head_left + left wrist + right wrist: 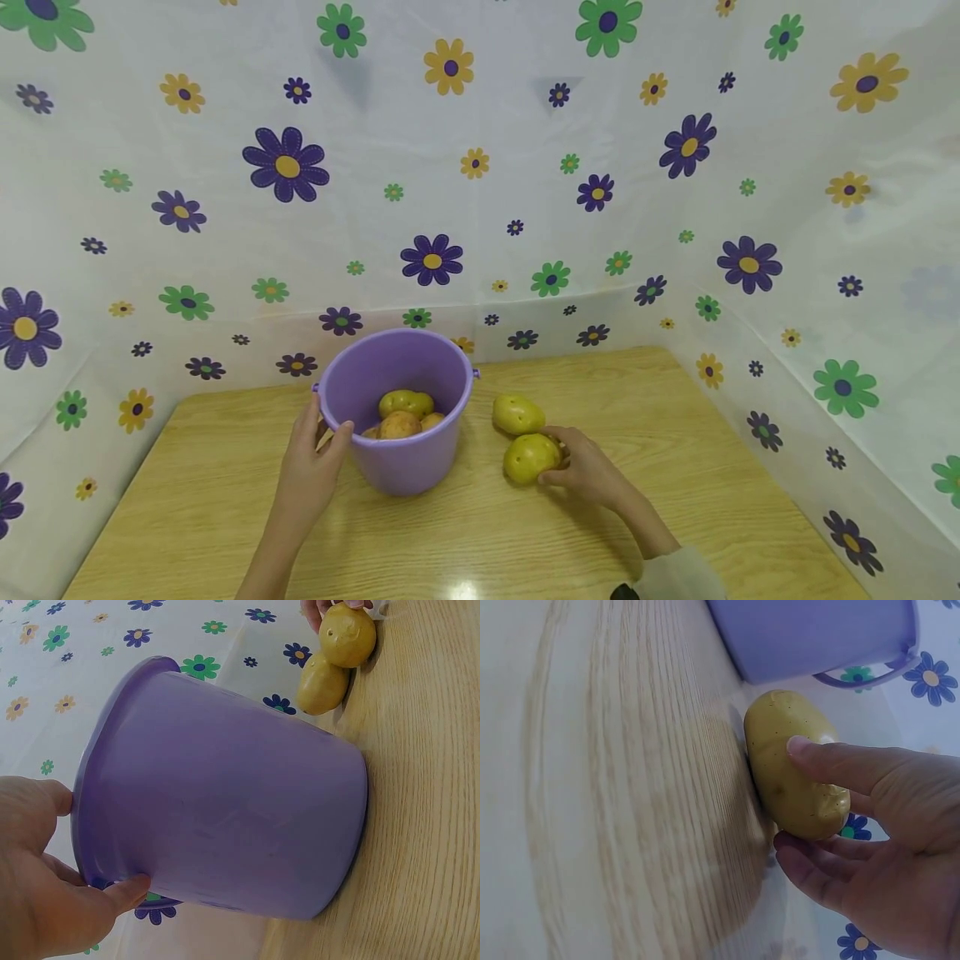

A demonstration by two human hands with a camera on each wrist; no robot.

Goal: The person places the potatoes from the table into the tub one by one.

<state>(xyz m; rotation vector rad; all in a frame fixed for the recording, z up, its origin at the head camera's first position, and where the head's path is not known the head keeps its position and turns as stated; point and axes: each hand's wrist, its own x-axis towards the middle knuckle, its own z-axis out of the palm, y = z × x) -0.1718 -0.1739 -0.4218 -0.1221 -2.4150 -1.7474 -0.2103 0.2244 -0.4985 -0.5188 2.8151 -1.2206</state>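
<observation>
A purple bucket (420, 467) stands upright on the table with several potatoes (401, 424) inside. At its left rim my left hand (313, 467) holds the edge, with thumb and fingers apart on the rim in the left wrist view. To the right of the bucket lie two yellow potatoes, one behind the other. Around the nearer potato (531, 458) my right hand (588, 471) has its thumb and fingers, and the potato looks to be on the tabletop. The farther potato (517, 414) sits just behind it. In the right wrist view, my thumb lies across the gripped potato (780, 765).
A light wood table (465, 542) carries everything. White cloth (510, 125) printed with flowers hangs behind it and along both sides. Part of the bucket's purple handle (862, 680) shows below its rim in the right wrist view.
</observation>
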